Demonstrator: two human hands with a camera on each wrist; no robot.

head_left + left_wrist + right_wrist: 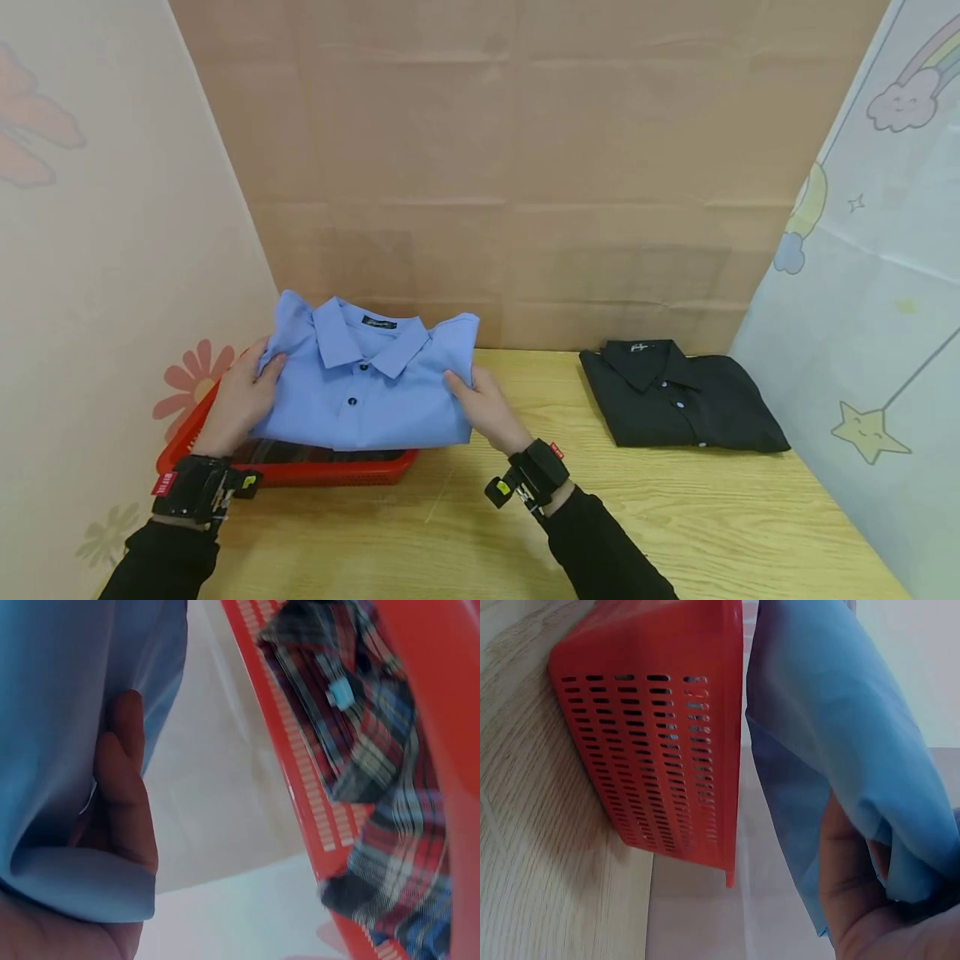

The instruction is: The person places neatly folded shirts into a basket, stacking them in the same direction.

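Backdrop: brown paper is hanging behind a wooden desk (pixel 675 508), with printed cartoon sheets standing at both sides.
Blue shirt (pixel 371 379): folded flat with the buttons up, it is hanging above the red basket (pixel 337 475) at the desk's left end, carried between both hands and not yet resting in the basket.
Left hand (pixel 240 400): it is pinching the shirt's left edge, thumb on top; the left wrist view is showing fingers (pixel 124 787) curling under the blue cloth.
Right hand (pixel 487 408): it is gripping the shirt's right edge the same way, thumb over the fold and fingers beneath.
Basket contents: a plaid shirt (pixel 375 750) is already lying inside, red and dark checks showing in the left wrist view.
Black shirt (pixel 678 392): folded, it is lying on the desk well apart to the right.
Pointing: the blue shirt's collar is facing away from the person toward the back wall, hem toward the person; its longer side appears to be running left to right between the hands, roughly level.
Risk, sagging: with only the edges being held, the middle is likely drooping, and the fold could be opening underneath.
Risk, overhang: the shirt is looking wider than the basket, so a side could be catching on the rim and bunching.
Risk, uneven release: one hand letting go first could be tipping the shirt askew onto the plaid one.
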